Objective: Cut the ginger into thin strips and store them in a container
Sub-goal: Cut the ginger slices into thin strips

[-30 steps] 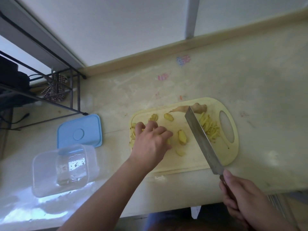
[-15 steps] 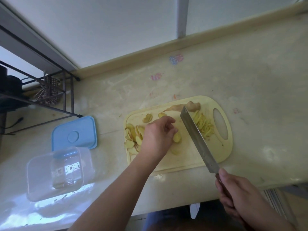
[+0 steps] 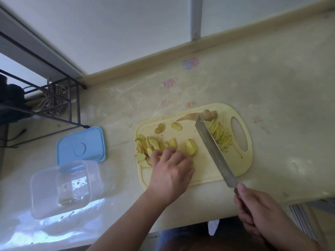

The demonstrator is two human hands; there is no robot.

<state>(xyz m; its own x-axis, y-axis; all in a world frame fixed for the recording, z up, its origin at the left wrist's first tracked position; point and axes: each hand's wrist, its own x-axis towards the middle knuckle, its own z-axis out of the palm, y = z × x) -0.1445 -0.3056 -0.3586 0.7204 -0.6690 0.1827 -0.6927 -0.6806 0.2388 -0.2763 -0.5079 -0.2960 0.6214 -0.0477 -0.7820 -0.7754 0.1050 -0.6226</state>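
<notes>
A pale yellow cutting board (image 3: 204, 172) lies on the counter. Ginger slices (image 3: 147, 143) are piled at its left end, and a small stack of slices (image 3: 190, 147) stands near the middle. Thin ginger strips (image 3: 221, 135) lie by the handle hole, with an uncut ginger piece (image 3: 208, 114) at the far edge. My left hand (image 3: 172, 172) reaches over the pile, fingers curled down onto slices; the fingertips are partly hidden. My right hand (image 3: 259, 211) grips the handle of a cleaver-like knife (image 3: 214, 152), whose blade lies slanted across the board between the stack and the strips.
A clear plastic container (image 3: 63, 189) stands at the front left of the counter, with its blue lid (image 3: 81, 145) lying flat just behind it. A black wire rack (image 3: 72, 105) stands at the far left. The counter's front edge runs just below the board.
My left hand has drawn back from the middle of the board to the slice pile at the left, uncovering the small stack beside the blade. The knife has hardly moved.
</notes>
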